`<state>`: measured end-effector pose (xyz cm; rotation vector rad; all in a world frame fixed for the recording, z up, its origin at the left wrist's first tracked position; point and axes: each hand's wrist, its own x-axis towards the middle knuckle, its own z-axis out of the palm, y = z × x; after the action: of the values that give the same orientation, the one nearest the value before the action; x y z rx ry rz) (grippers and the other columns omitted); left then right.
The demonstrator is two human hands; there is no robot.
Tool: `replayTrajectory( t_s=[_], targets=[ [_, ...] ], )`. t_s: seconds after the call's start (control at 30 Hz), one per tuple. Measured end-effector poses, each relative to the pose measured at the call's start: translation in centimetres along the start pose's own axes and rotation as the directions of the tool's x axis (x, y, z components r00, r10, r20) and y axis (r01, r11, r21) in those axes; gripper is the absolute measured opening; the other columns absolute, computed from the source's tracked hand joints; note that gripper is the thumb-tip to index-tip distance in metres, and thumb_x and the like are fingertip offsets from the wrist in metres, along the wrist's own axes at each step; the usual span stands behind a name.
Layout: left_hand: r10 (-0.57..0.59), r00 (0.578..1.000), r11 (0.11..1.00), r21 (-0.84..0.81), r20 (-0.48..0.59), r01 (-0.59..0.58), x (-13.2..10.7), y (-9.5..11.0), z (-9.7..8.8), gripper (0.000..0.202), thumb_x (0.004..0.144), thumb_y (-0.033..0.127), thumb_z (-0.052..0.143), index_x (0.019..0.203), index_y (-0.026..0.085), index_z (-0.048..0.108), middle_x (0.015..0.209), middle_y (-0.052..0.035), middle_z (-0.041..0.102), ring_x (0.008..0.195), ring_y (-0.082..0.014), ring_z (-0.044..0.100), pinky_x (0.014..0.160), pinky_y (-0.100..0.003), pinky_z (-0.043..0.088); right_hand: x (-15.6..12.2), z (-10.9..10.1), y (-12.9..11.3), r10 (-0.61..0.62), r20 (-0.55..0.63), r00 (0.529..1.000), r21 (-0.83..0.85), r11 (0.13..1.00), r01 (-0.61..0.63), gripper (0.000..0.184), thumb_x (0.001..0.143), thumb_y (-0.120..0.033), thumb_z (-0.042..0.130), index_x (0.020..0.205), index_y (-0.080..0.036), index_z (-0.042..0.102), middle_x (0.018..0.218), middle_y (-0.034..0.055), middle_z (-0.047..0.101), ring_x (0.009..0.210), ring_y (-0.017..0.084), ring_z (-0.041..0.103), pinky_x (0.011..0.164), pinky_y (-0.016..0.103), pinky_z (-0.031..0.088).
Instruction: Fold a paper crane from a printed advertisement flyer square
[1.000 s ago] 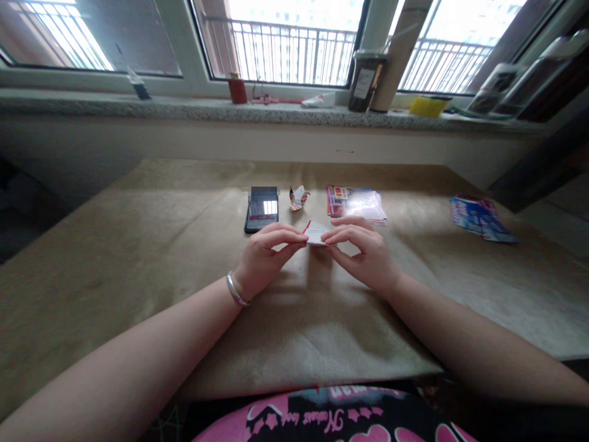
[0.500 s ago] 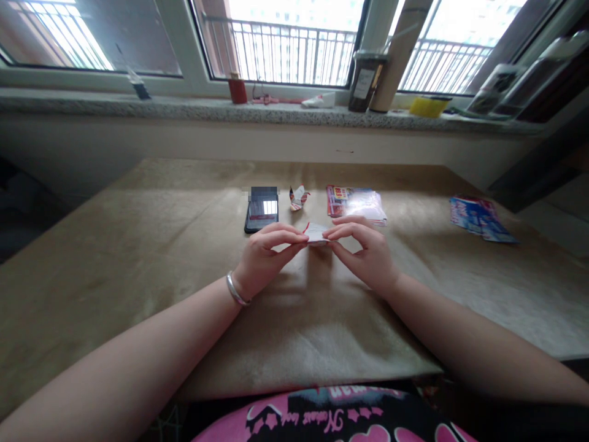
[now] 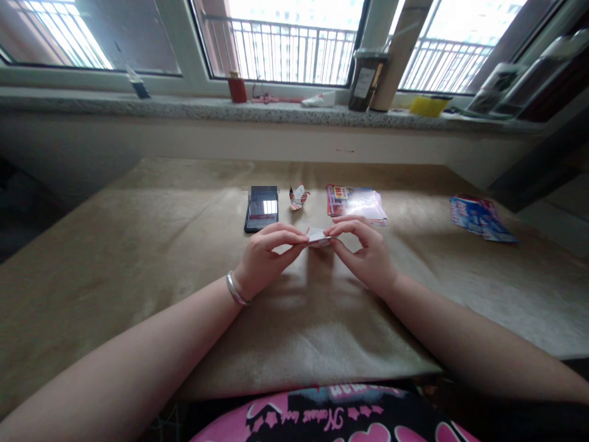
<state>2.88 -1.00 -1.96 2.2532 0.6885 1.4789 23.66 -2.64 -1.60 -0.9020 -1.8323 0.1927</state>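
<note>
Between left fingers (image 3: 291,236) and right fingers (image 3: 344,228), folded white paper (image 3: 317,234)

Small folded paper (image 3: 317,235), mostly white, touch of red on its left side, layered along the near edge; roughly level, pinched between left hand (image 3: 275,247) and right hand (image 3: 365,248), above the tabletop (image 3: 138,245).
</note>
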Motion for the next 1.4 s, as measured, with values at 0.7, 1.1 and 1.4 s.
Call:
replayTrajectory(
  t_s=[0.7, 1.1, 1.4],
  targets=[
    [0.120, 0.985, 0.920, 0.359, 0.125, -0.157, 0.1, 0.2, 0.1, 0.008, 0.082, 0.024, 0.060, 0.077, 0.020, 0.065, 0.079, -0.0017, 0.064, 0.071, -0.0126, 0.055, 0.070, -0.028, 0.043, 0.2, 0.1, -0.9, -0.092, 0.151, 0.984, -0.087, 0.991, 0.106, 0.013, 0.073, -0.013, 0.061, 0.077, -0.026, 0.059, 0.083, -0.0010, 0.069, 0.100, 0.022, 0.059, 0.088, 0.039, 0.049],
    [0.174, 0.959, 0.854, 0.451, 0.223, -0.260, 0.3, 1.0, -0.1, 0.005, 0.082, 0.022, 0.059, 0.079, 0.022, 0.063, 0.076, 0.0014, 0.066, 0.071, -0.0137, 0.052, 0.071, -0.029, 0.040, 0.2, 0.3, -1.2, -0.136, 0.188, 0.973, -0.078, 0.985, 0.153, 0.011, 0.074, -0.015, 0.061, 0.077, -0.025, 0.060, 0.081, -0.0005, 0.068, 0.100, 0.021, 0.058, 0.088, 0.038, 0.049],
    [0.169, 0.940, 0.781, 0.541, 0.298, -0.312, 0.3, 1.1, -0.1, 0.008, 0.083, 0.023, 0.056, 0.077, 0.021, 0.060, 0.077, 0.0006, 0.065, 0.071, -0.0149, 0.051, 0.072, -0.030, 0.038, 0.3, 0.3, -1.2, -0.185, 0.223, 0.957, -0.096, 0.973, 0.210, 0.009, 0.078, -0.017, 0.060, 0.078, -0.026, 0.061, 0.082, -0.0014, 0.068, 0.099, 0.020, 0.059, 0.089, 0.038, 0.048]
  ],
)
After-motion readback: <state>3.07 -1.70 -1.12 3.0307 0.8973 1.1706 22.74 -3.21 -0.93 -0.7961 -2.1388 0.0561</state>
